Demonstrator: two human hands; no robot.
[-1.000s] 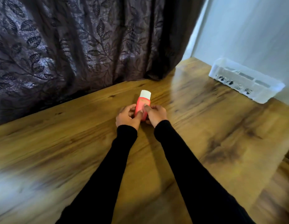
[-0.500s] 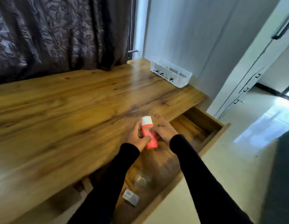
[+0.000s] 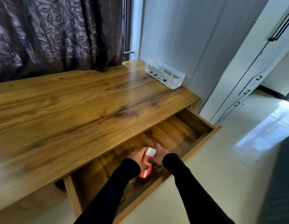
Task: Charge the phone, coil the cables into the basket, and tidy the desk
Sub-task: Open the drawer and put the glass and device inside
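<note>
Bench (image 3: 72,110) fills the left and middle of the frame and its top looks bare apart from the white basket (image 3: 164,74) at the upper right corner, so I'd say the tidying is close to done. Can't make out coiled cables in the basket, and no phone or charger shows anywhere. The drawer (image 3: 181,135) at lower centre is pulled open. Left hand (image 3: 137,156) and right hand (image 3: 160,155) are both wrapped around a red bottle with a white cap (image 3: 147,164), tilted over the drawer, probably going in. Closing the drawer is left.
</note>
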